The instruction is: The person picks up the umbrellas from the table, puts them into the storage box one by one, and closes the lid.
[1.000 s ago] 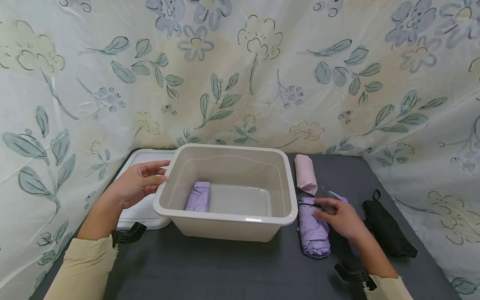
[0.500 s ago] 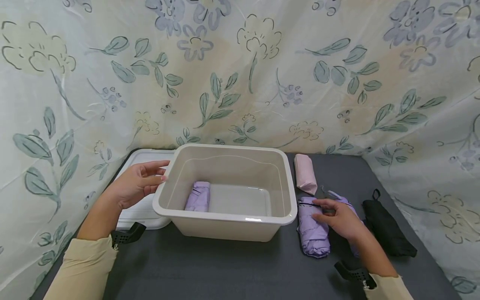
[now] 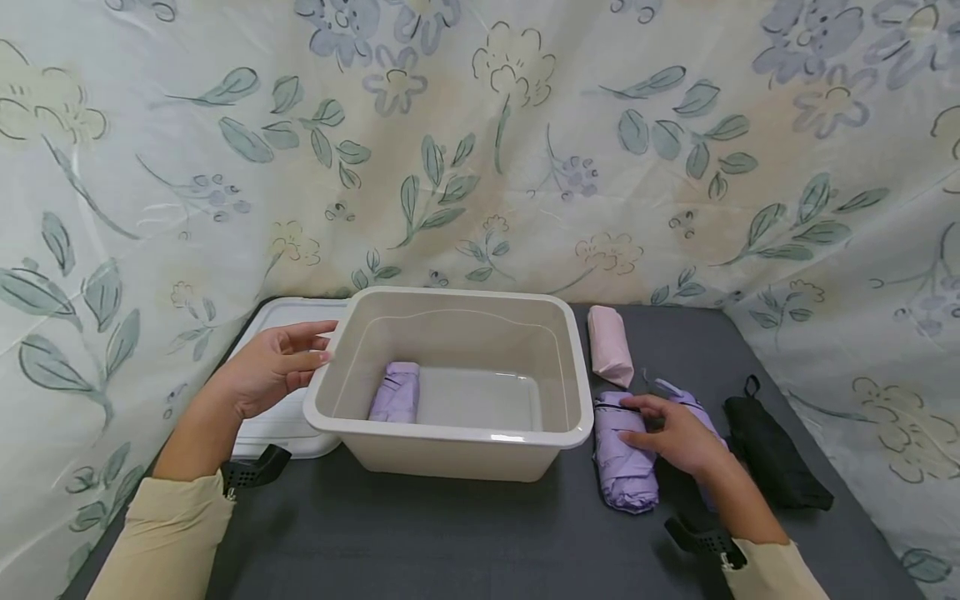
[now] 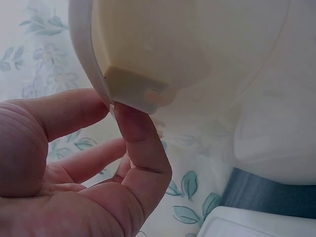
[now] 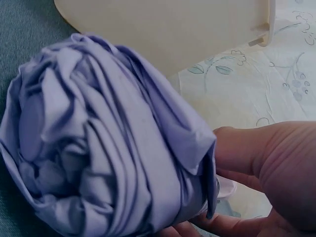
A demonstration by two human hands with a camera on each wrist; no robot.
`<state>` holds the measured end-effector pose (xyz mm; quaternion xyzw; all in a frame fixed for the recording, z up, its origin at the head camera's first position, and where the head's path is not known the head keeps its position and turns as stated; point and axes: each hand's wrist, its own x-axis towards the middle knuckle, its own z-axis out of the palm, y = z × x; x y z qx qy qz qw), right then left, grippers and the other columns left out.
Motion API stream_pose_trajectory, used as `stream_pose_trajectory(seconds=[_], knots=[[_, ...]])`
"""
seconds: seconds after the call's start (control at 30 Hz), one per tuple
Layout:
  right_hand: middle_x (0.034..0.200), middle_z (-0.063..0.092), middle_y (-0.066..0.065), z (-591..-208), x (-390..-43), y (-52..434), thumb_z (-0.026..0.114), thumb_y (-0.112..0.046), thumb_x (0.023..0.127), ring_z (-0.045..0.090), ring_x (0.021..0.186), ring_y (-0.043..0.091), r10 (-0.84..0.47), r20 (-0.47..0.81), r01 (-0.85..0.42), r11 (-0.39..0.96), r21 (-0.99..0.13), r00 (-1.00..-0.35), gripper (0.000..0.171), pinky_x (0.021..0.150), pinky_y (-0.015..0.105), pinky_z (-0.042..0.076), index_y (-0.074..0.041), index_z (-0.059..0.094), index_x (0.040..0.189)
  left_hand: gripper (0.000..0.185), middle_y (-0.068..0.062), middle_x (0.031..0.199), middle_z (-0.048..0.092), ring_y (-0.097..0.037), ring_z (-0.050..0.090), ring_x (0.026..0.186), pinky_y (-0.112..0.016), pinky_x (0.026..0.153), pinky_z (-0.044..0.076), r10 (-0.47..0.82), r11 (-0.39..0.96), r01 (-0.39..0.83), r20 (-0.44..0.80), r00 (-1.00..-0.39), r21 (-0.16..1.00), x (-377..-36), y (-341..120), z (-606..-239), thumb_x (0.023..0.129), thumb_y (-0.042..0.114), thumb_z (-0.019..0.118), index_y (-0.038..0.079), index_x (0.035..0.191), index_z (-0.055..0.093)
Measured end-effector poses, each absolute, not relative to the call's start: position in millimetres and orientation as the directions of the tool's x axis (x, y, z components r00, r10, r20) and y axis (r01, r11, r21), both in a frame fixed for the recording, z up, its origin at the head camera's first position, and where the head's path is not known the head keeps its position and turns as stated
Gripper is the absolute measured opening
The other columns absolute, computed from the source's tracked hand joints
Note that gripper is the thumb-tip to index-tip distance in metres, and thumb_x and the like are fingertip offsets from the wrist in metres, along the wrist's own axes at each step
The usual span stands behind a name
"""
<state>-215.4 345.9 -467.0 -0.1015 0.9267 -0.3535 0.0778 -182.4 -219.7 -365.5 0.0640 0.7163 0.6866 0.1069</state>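
Note:
A beige plastic bin (image 3: 450, 433) stands on the dark grey table, with a folded lilac umbrella (image 3: 395, 392) lying inside at its left. My left hand (image 3: 318, 342) touches the bin's left rim (image 4: 138, 89) with straight fingers; in the left wrist view, the left hand (image 4: 118, 118) has a fingertip under the lip. Right of the bin lies another folded lilac umbrella (image 3: 622, 475). My right hand (image 3: 637, 421) lies over it, thumb and fingers curled round it. In the right wrist view, the umbrella's bunched end (image 5: 98, 148) fills the view, the right hand (image 5: 266, 168) wrapped round its side.
A white lid (image 3: 277, 321) lies flat left of the bin, under my left hand. A folded pink umbrella (image 3: 609, 346), a further lilac one (image 3: 678, 392) beneath my right hand, and a black one (image 3: 772, 454) lie to the right. Floral cloth walls enclose the table.
My right hand has slid slightly left over the lilac umbrella. The left hand stays at the bin's rim.

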Motion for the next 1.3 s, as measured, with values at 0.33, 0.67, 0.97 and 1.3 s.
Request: stream_pose_trajectory(seconds=[0.33,0.67,0.97,1.3], knots=[[0.128,0.061,0.029,-458,-236,348,0.084,-0.033,0.085,0.057,0.112,0.038,-0.268,-0.082,-0.153,0.747,-0.647,-0.96,0.063,0.087,0.045,0.048,-0.008,0.062,0.138,0.064,0.001,0.112,0.07,-0.012,0.072,0.099,-0.026,0.083,0.061,0.235,-0.007,-0.062,-0.059,-0.97,0.998,-192,-216,-366,0.1,0.001,0.062,-0.002,0.157,0.033],[0.125,0.061,0.026,-452,-255,351,0.085,-0.031,0.084,0.056,0.107,0.036,-0.279,-0.121,-0.137,0.748,-0.65,-0.953,0.064,0.082,0.04,0.048,-0.009,0.061,0.139,0.054,0.001,0.113,0.071,-0.012,0.072,0.1,-0.027,0.084,0.061,0.233,-0.013,-0.054,-0.05,-0.971,0.998,-201,-210,-366,0.101,0.002,0.061,0.004,0.152,0.044],[0.107,0.061,0.02,-450,-264,351,0.086,-0.025,0.084,0.054,0.093,0.028,-0.29,-0.139,-0.119,0.718,-0.686,-0.947,0.063,0.07,0.033,0.044,-0.007,0.061,0.139,0.057,0.002,0.113,0.071,-0.011,0.072,0.101,-0.026,0.084,0.061,0.206,0.008,-0.073,-0.073,-0.976,0.997,-206,-207,-364,0.1,0.003,0.062,0.002,0.153,0.04],[0.094,0.063,0.017,-443,-264,346,0.085,-0.022,0.084,0.057,0.077,0.023,-0.275,-0.16,-0.097,0.73,-0.677,-0.948,0.062,0.063,0.034,0.047,-0.005,0.06,0.138,0.05,0.001,0.112,0.072,-0.012,0.072,0.1,-0.027,0.084,0.061,0.218,0.003,-0.057,-0.056,-0.974,0.998,-208,-208,-361,0.101,0.002,0.062,0.007,0.149,0.049]])
